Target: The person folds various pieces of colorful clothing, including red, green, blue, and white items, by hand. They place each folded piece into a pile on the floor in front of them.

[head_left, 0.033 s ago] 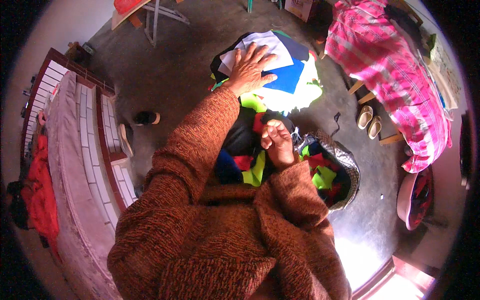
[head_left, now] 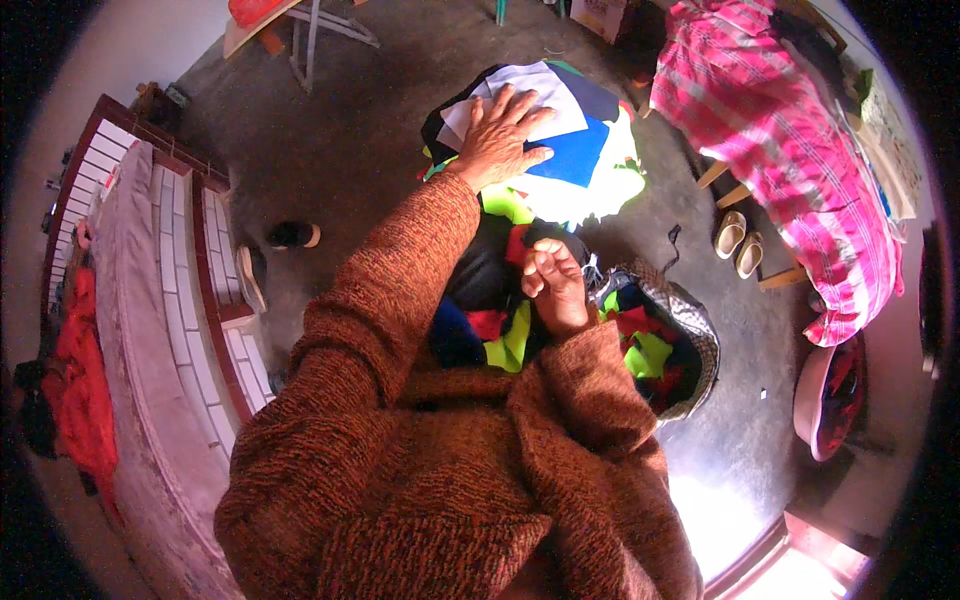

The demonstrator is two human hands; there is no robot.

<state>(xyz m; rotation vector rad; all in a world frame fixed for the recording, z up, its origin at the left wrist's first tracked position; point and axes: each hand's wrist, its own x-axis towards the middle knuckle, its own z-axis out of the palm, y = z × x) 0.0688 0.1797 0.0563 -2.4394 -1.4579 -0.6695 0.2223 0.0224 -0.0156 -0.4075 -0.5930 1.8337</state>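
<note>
My left hand (head_left: 500, 140) lies with fingers spread on a round pile of fabric pieces. Under it are white fabric pieces (head_left: 552, 100) and a blue fabric piece (head_left: 578, 158); the pile's right side (head_left: 618, 185) glares in sunlight. Closer to my body, my right hand (head_left: 556, 288) is raised with its fingers curled and pinched together. What they hold, if anything, cannot be made out. Red, black and yellow-green fabric scraps (head_left: 512, 345) lie on my lap below it. Beside my right wrist stands an open checked bag (head_left: 700, 335) of colourful scraps (head_left: 648, 355).
Beige shoes (head_left: 731, 232) stand at the right by wooden legs under a pink plaid cloth (head_left: 770, 130). A pink basin (head_left: 815, 400) leans farther down. A white-tiled ledge (head_left: 185, 290) runs along the left, with a dark shoe (head_left: 293, 236) on the floor near it.
</note>
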